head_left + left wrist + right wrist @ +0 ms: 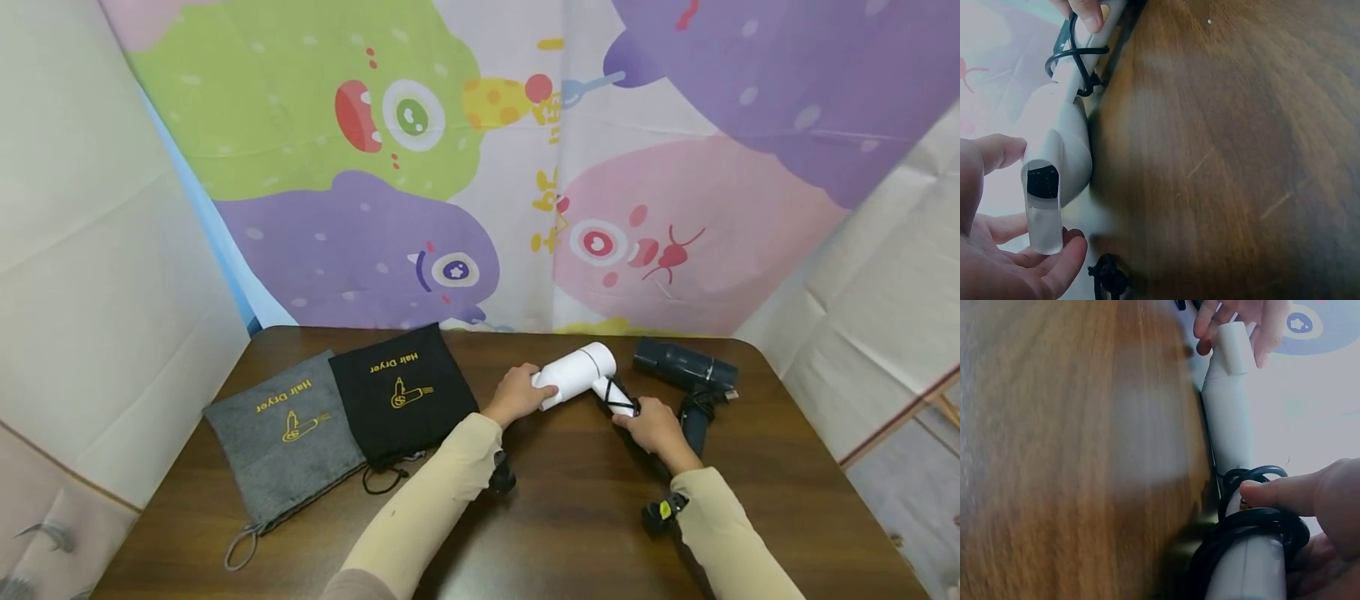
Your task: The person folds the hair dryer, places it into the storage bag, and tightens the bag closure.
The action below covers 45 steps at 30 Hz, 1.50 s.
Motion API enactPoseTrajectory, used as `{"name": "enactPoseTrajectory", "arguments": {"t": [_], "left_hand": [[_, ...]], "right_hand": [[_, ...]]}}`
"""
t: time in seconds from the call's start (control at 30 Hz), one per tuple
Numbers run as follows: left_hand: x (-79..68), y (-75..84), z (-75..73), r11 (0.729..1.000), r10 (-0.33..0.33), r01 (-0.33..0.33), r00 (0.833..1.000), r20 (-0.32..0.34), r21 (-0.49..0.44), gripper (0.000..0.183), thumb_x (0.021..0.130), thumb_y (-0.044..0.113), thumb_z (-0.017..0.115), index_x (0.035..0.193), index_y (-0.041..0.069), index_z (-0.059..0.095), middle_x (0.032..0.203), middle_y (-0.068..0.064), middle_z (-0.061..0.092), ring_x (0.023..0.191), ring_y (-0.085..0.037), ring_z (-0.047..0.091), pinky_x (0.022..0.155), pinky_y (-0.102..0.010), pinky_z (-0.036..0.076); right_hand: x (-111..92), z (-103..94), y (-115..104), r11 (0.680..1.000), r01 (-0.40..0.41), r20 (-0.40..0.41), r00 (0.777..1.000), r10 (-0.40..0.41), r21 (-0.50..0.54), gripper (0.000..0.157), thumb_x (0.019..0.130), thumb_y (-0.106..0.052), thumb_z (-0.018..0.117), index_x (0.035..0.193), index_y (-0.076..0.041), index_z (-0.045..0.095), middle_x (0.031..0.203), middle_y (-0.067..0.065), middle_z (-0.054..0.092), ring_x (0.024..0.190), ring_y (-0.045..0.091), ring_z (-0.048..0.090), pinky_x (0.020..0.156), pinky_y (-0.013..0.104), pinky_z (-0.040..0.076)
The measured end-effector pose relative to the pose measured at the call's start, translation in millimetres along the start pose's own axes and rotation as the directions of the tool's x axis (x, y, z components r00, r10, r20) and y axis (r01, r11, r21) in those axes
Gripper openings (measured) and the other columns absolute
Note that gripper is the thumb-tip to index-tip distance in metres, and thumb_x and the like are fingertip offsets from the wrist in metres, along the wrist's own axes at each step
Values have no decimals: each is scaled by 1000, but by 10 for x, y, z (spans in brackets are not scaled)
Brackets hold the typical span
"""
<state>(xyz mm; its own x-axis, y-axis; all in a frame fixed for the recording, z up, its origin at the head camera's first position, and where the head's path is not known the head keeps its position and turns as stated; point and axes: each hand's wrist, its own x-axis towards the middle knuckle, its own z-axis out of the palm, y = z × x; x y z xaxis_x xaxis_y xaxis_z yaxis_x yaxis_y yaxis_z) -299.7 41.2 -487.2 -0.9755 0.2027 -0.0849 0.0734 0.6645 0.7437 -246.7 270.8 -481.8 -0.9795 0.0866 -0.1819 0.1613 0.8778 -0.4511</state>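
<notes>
A white hair dryer [577, 373] lies across both hands near the middle of the table. The left hand [519, 393] holds its nozzle end, thumb on one side and fingers on the other. In the left wrist view the flat nozzle [1045, 226] opens toward the camera, dark inside. At the other end, the right hand [656, 429] grips the handle [1249, 572]. A black cord [1300, 530] is wound round that handle, beside the right thumb.
A dark hair dryer [682, 367] with its cord bundled lies at the back right, just beyond the right hand. On the left lie a grey drawstring pouch [262, 454] and a black one [446, 396], both printed "Hair Dryer". A cartoon-patterned cloth [517, 167] hangs behind the brown table [555, 525].
</notes>
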Motion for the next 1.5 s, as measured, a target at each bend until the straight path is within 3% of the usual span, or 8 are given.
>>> {"name": "enactPoseTrajectory", "arguments": {"t": [0.23,0.5,1.07,1.5], "left_hand": [[1,-39,9,999,-11,11,1000,-15,-48,58,86,37,71,132,4,57,131,-18,58,118,-35,57,99,-44,46],[-25,-52,-48,995,-18,12,998,-63,-94,57,86,38,72,131,6,58,128,-17,58,116,-35,56,97,-45,47],[-31,-184,-227,967,12,-46,990,-138,-252,56,83,44,73,120,3,60,120,-15,63,107,-28,59,92,-38,49],[-143,-173,-339,946,11,-55,991,-135,-320,57,83,46,73,118,2,65,117,-15,67,103,-27,62,90,-39,51]], "right_hand": [[-2,37,3,999,15,-36,999,-14,39,52,90,-25,66,119,17,55,109,32,63,89,36,59,79,49,47],[9,55,-24,995,70,-99,993,-63,69,44,90,-25,65,113,11,60,101,26,66,85,34,61,75,47,47],[-72,57,-149,983,146,-192,974,-123,112,46,89,-28,67,117,9,61,104,25,67,83,30,61,71,43,47],[-172,-17,-225,970,194,-229,961,-158,147,51,91,-28,67,121,11,59,106,27,66,83,30,61,70,38,47]]}}
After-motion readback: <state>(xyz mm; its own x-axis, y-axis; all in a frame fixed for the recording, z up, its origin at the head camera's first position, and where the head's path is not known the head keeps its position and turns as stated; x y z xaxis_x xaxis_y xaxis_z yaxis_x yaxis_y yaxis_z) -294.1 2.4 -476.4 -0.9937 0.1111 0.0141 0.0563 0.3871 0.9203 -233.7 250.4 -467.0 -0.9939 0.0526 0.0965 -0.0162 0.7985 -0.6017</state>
